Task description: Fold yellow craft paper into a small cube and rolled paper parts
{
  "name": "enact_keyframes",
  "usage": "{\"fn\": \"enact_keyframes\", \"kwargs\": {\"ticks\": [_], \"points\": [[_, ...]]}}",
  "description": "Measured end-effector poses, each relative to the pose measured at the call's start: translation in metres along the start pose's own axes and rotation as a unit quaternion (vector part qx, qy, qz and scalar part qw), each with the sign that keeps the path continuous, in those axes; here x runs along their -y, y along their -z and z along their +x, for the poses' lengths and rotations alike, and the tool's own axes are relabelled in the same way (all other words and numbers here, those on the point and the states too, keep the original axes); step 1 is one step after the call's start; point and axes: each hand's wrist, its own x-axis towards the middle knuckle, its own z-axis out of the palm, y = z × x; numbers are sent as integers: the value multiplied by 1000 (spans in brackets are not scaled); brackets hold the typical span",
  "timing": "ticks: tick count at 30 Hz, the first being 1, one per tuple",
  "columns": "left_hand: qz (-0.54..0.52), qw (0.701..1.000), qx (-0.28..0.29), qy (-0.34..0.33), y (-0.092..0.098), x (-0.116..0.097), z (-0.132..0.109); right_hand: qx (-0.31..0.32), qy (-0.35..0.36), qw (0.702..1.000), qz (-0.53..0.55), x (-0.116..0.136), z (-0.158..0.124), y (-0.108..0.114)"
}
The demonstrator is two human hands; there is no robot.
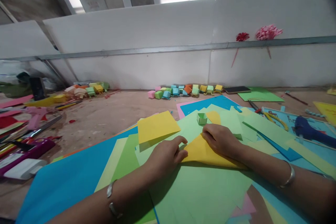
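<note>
A sheet of yellow paper (203, 152), folded into a triangle, lies on light green sheets in front of me. My left hand (166, 154) is at its left corner, thumb and forefinger bent around the tip. With fingers curled together, my right hand (222, 140) grips the triangle's upper point, and part of the paper passes under that wrist. Just beyond the right hand stands a small open green paper box (202, 118). Another yellow sheet (157, 127), flat and folded, rests beyond my left hand.
Blue card (70, 173) spreads at left. Several small folded paper figures (187, 91) line the wall. On the right are yellow-handled pliers (275, 119) and a dark blue glue gun (315, 131). A pink glue gun (35, 115) and a purple power strip (28, 154) lie left.
</note>
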Motion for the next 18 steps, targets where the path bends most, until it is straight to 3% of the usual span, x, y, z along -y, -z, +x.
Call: {"fn": "enact_keyframes", "kwargs": {"ticks": [4, 6, 8, 11, 14, 18], "points": [[92, 996, 4, 3, 1, -3, -1, 15, 29, 999, -42, 0, 4, -4], [127, 991, -27, -19, 1, -3, -2, 19, 41, 997, -57, 0, 5, -6], [139, 983, -88, -77, 2, -3, -4, 21, 48, 997, -64, 0, 5, -6], [126, 955, -153, -219, 0, -4, -6, 20, 59, 996, -67, -1, 4, -6], [163, 924, -110, -327, -6, -8, -7, 18, 71, 995, -67, -2, 4, -6], [266, 905, -12, -332, -8, -13, -10, 15, 83, 995, -62, -4, 5, -8]]}}
